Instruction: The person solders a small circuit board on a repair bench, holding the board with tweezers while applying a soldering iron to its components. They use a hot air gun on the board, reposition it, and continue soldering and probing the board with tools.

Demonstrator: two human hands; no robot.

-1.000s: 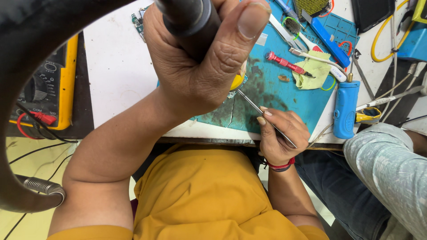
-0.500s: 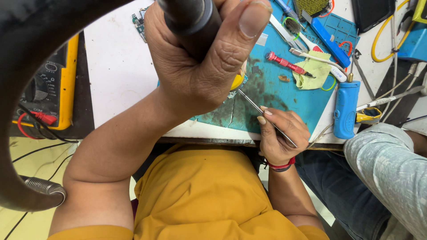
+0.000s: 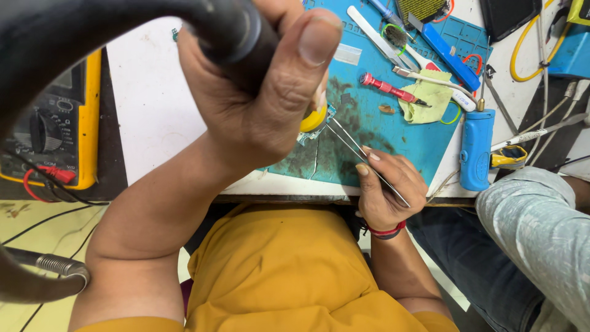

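My left hand (image 3: 246,104) is raised close to the camera, shut around a black tool handle (image 3: 227,31) whose thick black hose (image 3: 37,49) loops off to the left. It hides most of what lies below it. My right hand (image 3: 387,190) rests at the table's near edge and pinches metal tweezers (image 3: 350,144). The tweezer tips point up-left to a small circuit board (image 3: 314,132) next to a yellow round part (image 3: 313,120) on the teal work mat (image 3: 381,123).
A yellow-cased multimeter (image 3: 55,135) with red lead sits at the left. On and beside the mat lie a red screwdriver (image 3: 387,88), a green cloth (image 3: 430,101), a blue handheld tool (image 3: 476,147) and several other tools and cables. Another person's grey sleeve (image 3: 541,233) is at the right.
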